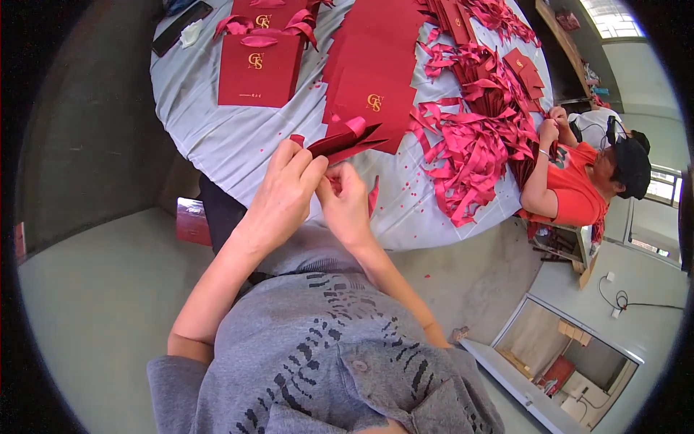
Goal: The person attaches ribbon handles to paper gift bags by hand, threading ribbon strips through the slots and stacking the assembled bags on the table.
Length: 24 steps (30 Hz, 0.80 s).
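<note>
Gripping a tilted red paper bag [343,150], a person's two bare hands meet at the centre of the frame, just above the near edge of a white-clothed counter [191,112]. The likeliest trouble, as a judgement, is a crease or tear: the bag's walls look thin, and a hard pinch or pull at one edge could buckle them. A loose red ribbon strip [374,197] hangs just right of the hands and could snag or twist if tugged unevenly; if the left grip slackened, the bag could tip away. The left hand [278,189] has its fingers curled closed over the bag's near left side. The right hand [347,206] has thumb and fingers pinched together just below the bag, on a bit of red material [335,186]; whether that is ribbon or paper cannot be told. Beyond them, flat red paper pieces [372,50] overlap in a column at the top centre, ribboned bags [253,76] lie at the upper left, and a tangled ribbon heap [470,155] fills the upper right, near a co-worker in an orange-red shirt [575,177].
</note>
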Tool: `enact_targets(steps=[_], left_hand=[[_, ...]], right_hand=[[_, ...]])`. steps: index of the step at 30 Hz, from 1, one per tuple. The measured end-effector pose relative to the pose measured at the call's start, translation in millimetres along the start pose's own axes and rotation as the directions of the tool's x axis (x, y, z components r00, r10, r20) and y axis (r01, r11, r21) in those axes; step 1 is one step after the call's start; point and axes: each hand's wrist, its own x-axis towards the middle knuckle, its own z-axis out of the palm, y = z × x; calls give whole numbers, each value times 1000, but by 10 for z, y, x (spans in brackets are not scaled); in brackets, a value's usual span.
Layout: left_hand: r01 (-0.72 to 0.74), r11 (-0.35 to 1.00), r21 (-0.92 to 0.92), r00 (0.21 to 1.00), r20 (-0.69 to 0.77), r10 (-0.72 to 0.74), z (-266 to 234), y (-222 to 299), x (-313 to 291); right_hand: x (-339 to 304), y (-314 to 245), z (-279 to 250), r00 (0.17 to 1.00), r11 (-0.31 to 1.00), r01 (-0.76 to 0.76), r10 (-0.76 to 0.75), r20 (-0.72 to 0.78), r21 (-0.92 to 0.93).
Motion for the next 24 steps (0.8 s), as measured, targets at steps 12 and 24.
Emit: enact_targets(steps=[12, 24], left_hand=[[131, 984, -117, 991, 55, -126, 11, -52, -28], [414, 838, -355, 910, 195, -367, 111, -126, -134]], right_hand=[[28, 141, -121, 998, 985, -41, 32, 59, 167], [32, -9, -305, 991, 980, -28, 53, 123, -199]])
